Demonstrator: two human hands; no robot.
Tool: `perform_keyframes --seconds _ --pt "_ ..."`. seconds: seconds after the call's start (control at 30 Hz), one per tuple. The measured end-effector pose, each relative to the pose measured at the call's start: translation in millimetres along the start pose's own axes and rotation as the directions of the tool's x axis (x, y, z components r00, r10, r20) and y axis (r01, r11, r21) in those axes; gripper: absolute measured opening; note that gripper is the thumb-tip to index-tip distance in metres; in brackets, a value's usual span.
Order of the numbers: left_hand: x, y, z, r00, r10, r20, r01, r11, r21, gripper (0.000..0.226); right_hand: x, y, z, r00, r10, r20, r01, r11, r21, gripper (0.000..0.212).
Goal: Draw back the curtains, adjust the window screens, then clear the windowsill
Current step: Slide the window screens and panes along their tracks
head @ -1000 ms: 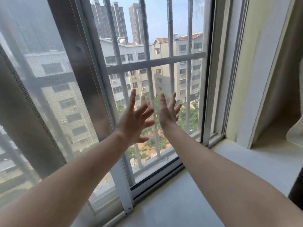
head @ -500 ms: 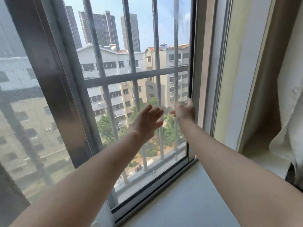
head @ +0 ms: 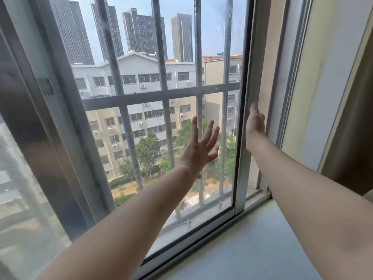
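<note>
Window screen: fine grey mesh in a slim metal frame, right edge just short of the window jamb. Left hand flat on the mesh, fingers spread. Right hand on the screen's right frame edge (grip unclear). Windowsill below the screen, bare white.

I have one view only, from the camera on my head, so no second view shares any of it. It looks forward and a little down along both my outstretched forearms, straight at the window screen and out through the bars to the buildings beyond. It sits close: the windowsill fills the lower right corner just beneath me, and the frame runs nearly top to bottom. The wide lens bends the uprights outward at the edges.
</note>
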State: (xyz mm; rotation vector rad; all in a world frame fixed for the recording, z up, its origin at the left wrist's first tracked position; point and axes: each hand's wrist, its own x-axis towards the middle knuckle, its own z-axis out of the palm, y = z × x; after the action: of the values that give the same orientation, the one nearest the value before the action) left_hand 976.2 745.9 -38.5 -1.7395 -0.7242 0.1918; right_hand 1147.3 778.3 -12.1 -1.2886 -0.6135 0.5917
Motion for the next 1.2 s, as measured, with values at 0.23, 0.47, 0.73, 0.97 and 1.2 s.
perform_keyframes --seconds 0.23,0.47,0.73,0.97,1.2 --pt "-17.5 -7.5 -11.4 0.999 -0.032 -0.023 0.033 0.999 0.026 0.083 -32.2 1.9 16.9 0.998 -0.046 -0.044 0.044 0.997 -0.057 0.055" --pt "-71.1 -19.4 7.8 0.999 0.0 0.044 0.004 0.997 -0.077 0.083 -80.1 8.4 38.5 0.996 -0.085 0.008 0.085 0.994 -0.067 0.033" --pt "-130.9 -23.6 18.5 0.987 0.145 0.066 -0.144 0.989 -0.007 0.07 -140.0 8.1 64.7 0.991 -0.119 0.066 0.122 0.991 -0.054 0.031" --pt "-169.6 -26.3 21.8 0.988 0.15 0.043 -0.15 0.989 -0.003 0.051 -185.3 -0.3 75.3 0.984 -0.101 0.147 0.121 0.984 -0.132 0.038" --pt "-204.1 -34.7 24.0 0.991 0.135 0.015 -0.134 0.989 -0.061 0.069 -229.2 -5.7 86.2 0.973 -0.141 0.184 0.178 0.963 -0.205 0.038"
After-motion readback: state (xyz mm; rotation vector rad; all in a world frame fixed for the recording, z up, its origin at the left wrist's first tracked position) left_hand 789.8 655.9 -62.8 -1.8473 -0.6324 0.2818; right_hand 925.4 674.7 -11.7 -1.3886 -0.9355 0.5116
